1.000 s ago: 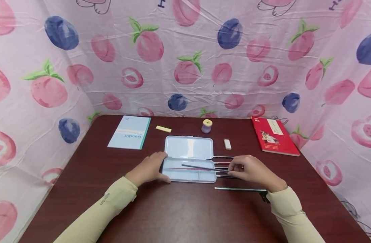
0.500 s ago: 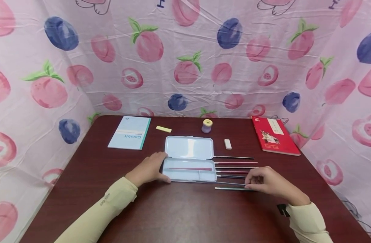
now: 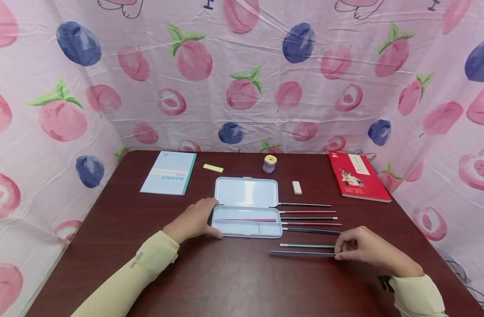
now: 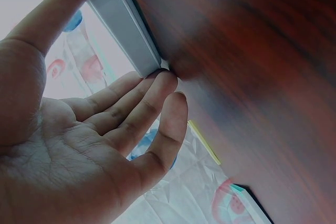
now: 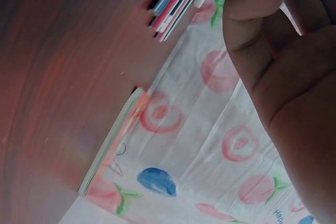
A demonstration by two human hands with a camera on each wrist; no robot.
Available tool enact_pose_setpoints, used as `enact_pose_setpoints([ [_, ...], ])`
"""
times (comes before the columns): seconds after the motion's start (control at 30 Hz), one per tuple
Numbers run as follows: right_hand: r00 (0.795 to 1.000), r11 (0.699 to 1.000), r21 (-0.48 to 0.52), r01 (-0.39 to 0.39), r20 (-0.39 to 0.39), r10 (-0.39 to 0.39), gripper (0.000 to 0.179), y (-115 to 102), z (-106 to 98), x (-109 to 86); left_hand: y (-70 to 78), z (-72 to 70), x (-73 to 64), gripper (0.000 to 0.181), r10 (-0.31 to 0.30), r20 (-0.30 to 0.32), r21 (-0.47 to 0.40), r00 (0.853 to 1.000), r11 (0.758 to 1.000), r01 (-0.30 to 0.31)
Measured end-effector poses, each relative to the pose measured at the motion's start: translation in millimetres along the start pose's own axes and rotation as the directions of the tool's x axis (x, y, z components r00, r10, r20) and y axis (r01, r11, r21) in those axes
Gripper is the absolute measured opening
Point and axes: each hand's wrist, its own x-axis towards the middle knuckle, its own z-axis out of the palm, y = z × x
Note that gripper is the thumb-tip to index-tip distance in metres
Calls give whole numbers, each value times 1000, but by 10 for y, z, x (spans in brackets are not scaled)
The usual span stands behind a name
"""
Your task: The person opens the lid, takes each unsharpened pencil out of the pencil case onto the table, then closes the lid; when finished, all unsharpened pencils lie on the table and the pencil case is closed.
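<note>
A light blue pencil case (image 3: 247, 192) lies open on the table, with a red pencil (image 3: 247, 220) in its tray. My left hand (image 3: 196, 219) holds the case's left end, thumb at the front corner and fingers at the far side. In the left wrist view, the fingertips touch the end of the case (image 4: 126, 27). Low over the table in front of the case, my right hand (image 3: 362, 250) pinches a dark grey-blue pencil (image 3: 301, 253) by its right end. Just behind it lies a green pencil (image 3: 307, 246), parallel to it.
Several pencils (image 3: 311, 223) lie in a row right of the case. Behind are an eraser (image 3: 297, 188), a purple-and-yellow sharpener (image 3: 269, 164) and a yellow strip (image 3: 213, 168). A notebook (image 3: 168, 172) lies back left, a red book (image 3: 358, 177) back right. Patterned cloth (image 3: 242, 88) hangs behind.
My right hand has carried the dark pencil from over the open case toward the front right, past the green pencil. The left hand stays on the case.
</note>
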Motion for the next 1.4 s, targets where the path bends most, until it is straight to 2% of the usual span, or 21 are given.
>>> enact_pose_setpoints([
  [0.43, 986, 988, -53, -145, 74, 148, 17, 16, 66, 5, -7, 23, 1, 98, -12, 1, -10, 1000, 1000, 12],
  [0.73, 974, 974, -84, -210, 73, 216, 18, -22, 86, 15, -1, 29, 4, 97, -20, 1, -6, 1000, 1000, 20],
  [0.9, 979, 979, -76, -191, 58, 196, 16, -48, 86, 38, -3, 35, 9, 97, -21, 4, -9, 1000, 1000, 21],
  [1.03, 986, 984, -76, -161, 39, 164, 13, -109, 75, 139, -11, 37, 11, 98, -20, 3, -8, 1000, 1000, 20],
  [1.27, 997, 970, -229, -77, -39, 70, 9, -255, 80, 512, -6, 19, 12, 97, -33, 1, -12, 999, 999, 33],
  [1.4, 996, 958, -276, -78, -70, 61, 11, -317, 117, 756, 0, 18, 7, 97, -40, 3, -11, 999, 999, 40],
])
